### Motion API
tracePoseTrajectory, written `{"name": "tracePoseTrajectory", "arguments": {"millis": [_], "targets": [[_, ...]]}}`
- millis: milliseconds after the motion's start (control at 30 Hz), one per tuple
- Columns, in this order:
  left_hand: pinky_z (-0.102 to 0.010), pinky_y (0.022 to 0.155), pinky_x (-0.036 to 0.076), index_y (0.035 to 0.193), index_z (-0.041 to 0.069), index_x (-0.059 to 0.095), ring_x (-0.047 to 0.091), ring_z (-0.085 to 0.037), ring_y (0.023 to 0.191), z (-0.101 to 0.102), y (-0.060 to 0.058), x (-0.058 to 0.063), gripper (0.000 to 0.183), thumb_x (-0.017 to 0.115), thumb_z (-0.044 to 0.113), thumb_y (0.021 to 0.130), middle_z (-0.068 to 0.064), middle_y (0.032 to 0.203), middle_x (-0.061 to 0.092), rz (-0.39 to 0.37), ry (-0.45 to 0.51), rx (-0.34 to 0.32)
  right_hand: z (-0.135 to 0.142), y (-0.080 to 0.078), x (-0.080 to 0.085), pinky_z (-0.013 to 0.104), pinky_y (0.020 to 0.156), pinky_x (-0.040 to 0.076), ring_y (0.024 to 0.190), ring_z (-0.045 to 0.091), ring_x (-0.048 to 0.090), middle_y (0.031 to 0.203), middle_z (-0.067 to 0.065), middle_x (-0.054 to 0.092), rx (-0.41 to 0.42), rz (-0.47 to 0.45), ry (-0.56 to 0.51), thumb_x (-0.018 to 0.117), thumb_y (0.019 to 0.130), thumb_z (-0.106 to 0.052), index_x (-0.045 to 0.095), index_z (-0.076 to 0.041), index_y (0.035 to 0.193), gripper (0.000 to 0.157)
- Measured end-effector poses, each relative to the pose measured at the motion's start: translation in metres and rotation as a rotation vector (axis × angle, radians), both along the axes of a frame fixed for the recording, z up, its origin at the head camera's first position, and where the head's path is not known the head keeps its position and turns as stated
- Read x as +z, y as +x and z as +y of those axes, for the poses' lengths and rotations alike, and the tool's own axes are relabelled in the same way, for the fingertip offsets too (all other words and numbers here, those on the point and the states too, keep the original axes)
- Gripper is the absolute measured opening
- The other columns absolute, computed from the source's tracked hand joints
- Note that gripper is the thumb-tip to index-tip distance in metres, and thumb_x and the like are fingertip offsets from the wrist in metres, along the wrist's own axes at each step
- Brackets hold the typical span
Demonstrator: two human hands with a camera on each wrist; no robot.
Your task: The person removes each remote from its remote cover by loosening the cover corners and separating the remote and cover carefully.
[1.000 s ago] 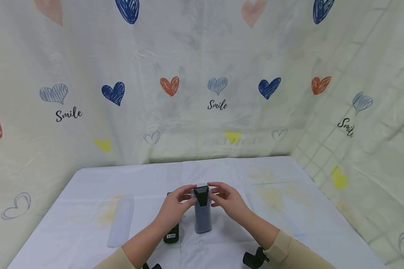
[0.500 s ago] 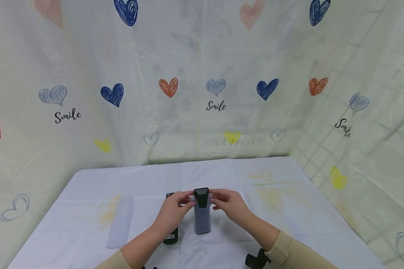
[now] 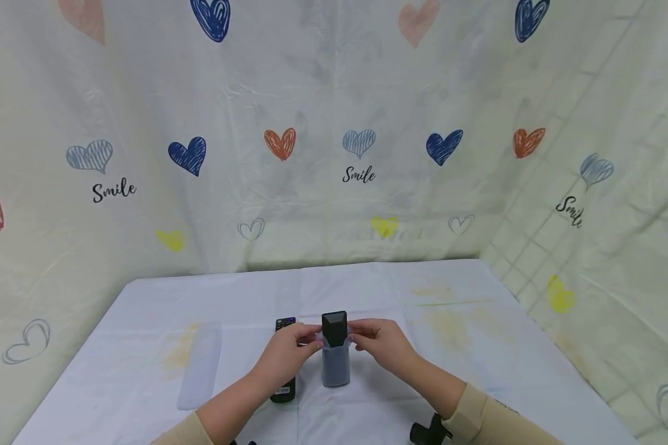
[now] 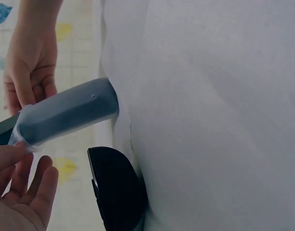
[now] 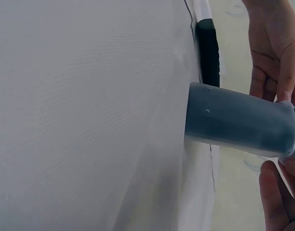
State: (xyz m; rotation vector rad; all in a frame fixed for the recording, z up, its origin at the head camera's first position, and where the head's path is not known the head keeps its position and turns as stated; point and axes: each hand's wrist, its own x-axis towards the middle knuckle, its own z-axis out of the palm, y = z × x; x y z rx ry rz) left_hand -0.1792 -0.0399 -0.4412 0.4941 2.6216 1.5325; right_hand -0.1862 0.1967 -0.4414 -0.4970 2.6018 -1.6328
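Note:
A dark device (image 3: 334, 327), shaped like a remote control, stands upright at the middle of the table. Its black top end is bare, while a frosted translucent sleeve (image 3: 336, 369) covers the body below. My left hand (image 3: 286, 353) pinches the sleeve's rim on one side between thumb and fingertips. On the opposite side my right hand (image 3: 386, 345) pinches the same rim. In the left wrist view the sleeve (image 4: 68, 113) looks smooth and bluish, with its lower end at the white cloth. A black remote control (image 3: 284, 392) lies beside it, partly hidden by my left hand.
A flat translucent sleeve (image 3: 200, 366) lies on the left of the white-covered table (image 3: 451, 364). Behind the table hangs a curtain (image 3: 323, 80) printed with hearts. A black wrist device (image 3: 430, 431) sits by the right cuff.
The sleeve's rim has come down from above the device's top to below its black end. Both hands have lowered slightly with the rim. More of the remote control beside them shows.

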Motion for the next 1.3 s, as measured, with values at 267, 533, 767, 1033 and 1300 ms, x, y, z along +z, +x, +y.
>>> {"name": "tracePoseTrajectory", "arguments": {"millis": [267, 533, 767, 1033, 1300], "targets": [[-0.041, 0.087, 0.055, 0.136, 0.019, 0.060, 0.064, -0.022, 0.108, 0.001, -0.003, -0.006, 0.048, 0.075, 0.023, 0.090, 0.000, 0.113, 0.067, -0.098, 0.106, -0.012, 0.004, 0.000, -0.001, 0.038, 0.075, 0.060, 0.091, 0.026, 0.071, 0.110, 0.013, 0.067, 0.032, -0.086, -0.080, 0.070, 0.093, -0.008, 0.063, -0.004, 0.131, 0.039], [-0.039, 0.082, 0.055, 0.134, 0.019, 0.061, 0.063, -0.020, 0.102, 0.003, -0.001, -0.004, 0.046, 0.075, 0.023, 0.090, 0.001, 0.109, 0.065, -0.094, 0.090, -0.001, 0.004, -0.001, -0.003, 0.033, 0.078, 0.059, 0.096, 0.025, 0.070, 0.115, 0.013, 0.063, 0.097, -0.113, -0.105, 0.072, 0.092, -0.014, 0.058, -0.004, 0.136, 0.047], [-0.037, 0.080, 0.055, 0.129, 0.014, 0.065, 0.064, -0.016, 0.095, 0.002, -0.003, 0.002, 0.042, 0.075, 0.020, 0.089, 0.003, 0.098, 0.064, -0.066, 0.039, -0.016, 0.003, -0.003, 0.000, 0.031, 0.079, 0.058, 0.094, 0.021, 0.070, 0.110, 0.008, 0.066, 0.089, -0.060, 0.011, 0.071, 0.093, -0.015, 0.060, -0.007, 0.135, 0.044], [-0.035, 0.077, 0.056, 0.125, 0.010, 0.068, 0.064, -0.015, 0.090, 0.003, -0.004, 0.005, 0.037, 0.076, 0.016, 0.089, 0.003, 0.091, 0.063, -0.063, -0.007, -0.037, 0.004, -0.001, -0.001, 0.030, 0.079, 0.058, 0.098, 0.021, 0.069, 0.116, 0.008, 0.067, 0.108, -0.026, 0.061, 0.070, 0.093, -0.013, 0.062, -0.008, 0.134, 0.043], [-0.036, 0.078, 0.057, 0.122, 0.005, 0.069, 0.065, -0.016, 0.091, 0.004, -0.004, 0.009, 0.037, 0.076, 0.016, 0.088, 0.004, 0.091, 0.067, -0.068, -0.059, -0.067, 0.005, 0.000, 0.001, 0.031, 0.080, 0.058, 0.102, 0.024, 0.069, 0.122, 0.011, 0.067, 0.134, -0.025, 0.103, 0.069, 0.093, -0.010, 0.061, -0.006, 0.134, 0.042]]}}
